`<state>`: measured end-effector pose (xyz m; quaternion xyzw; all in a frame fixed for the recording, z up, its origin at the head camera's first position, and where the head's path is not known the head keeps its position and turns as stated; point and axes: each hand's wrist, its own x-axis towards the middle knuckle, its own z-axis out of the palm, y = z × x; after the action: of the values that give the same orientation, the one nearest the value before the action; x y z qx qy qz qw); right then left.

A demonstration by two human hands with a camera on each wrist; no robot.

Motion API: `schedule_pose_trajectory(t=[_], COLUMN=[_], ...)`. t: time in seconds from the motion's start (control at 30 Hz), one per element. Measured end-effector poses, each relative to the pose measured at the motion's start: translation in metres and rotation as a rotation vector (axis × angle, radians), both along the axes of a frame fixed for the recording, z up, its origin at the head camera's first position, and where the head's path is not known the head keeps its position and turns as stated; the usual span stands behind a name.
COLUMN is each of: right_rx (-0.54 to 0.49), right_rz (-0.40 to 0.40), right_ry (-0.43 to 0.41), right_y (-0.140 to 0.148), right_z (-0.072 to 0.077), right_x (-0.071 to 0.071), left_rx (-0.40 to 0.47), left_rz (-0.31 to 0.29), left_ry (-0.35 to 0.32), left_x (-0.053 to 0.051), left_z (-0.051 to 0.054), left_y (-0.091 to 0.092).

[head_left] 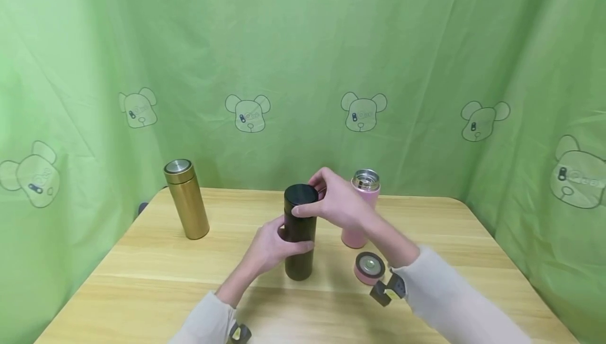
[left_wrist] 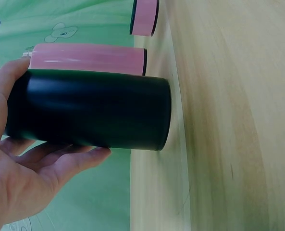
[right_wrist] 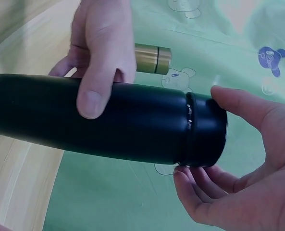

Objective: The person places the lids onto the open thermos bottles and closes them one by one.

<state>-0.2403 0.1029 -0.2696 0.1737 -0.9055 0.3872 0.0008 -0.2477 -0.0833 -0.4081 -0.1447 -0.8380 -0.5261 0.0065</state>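
Note:
A black thermos bottle [head_left: 299, 252] stands upright near the middle of the table. My left hand [head_left: 272, 246] grips its body from the left, thumb across the near side, as the left wrist view also shows. At the top, my right hand [head_left: 338, 202] holds the black lid [right_wrist: 209, 130] between thumb and fingers. A thin gap line runs between lid and body in the right wrist view. Just behind to the right is a pink thermos bottle [head_left: 355, 233] without a lid, its steel mouth showing. Its pink lid [head_left: 369, 267] lies on the table, inner side up.
A gold thermos bottle [head_left: 189, 204] with its lid on stands at the left of the wooden table [head_left: 142, 291]. Green curtain [head_left: 303, 44] with bear-head prints hangs behind the table and along both sides.

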Motion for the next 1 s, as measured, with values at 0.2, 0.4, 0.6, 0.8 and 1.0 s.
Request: schedule_pose_trajectory(t=[0.2, 0.4, 0.6, 0.8, 1.0], right_rx=[0.007, 0.024, 0.059, 0.080, 0.014], right_rz=[-0.042, -0.045, 0.011, 0.115, 0.223], right_ry=[0.037, 0.017, -0.039, -0.082, -0.119], right_y=[-0.003, -0.002, 0.002, 0.009, 0.014], right_z=[-0.003, -0.003, 0.001, 0.014, 0.022], right_x=[0.003, 0.002, 0.001, -0.001, -0.004], left_rx=[-0.001, -0.007, -0.008, 0.004, 0.008], left_rz=[-0.003, -0.004, -0.008, -0.009, 0.000], left_ry=[0.000, 0.006, 0.006, -0.007, -0.012], left_x=[0.001, 0.000, 0.000, 0.001, 0.001], left_z=[0.002, 0.002, 0.000, -0.001, 0.000], left_y=[0.000, 0.000, 0.000, 0.000, 0.001])
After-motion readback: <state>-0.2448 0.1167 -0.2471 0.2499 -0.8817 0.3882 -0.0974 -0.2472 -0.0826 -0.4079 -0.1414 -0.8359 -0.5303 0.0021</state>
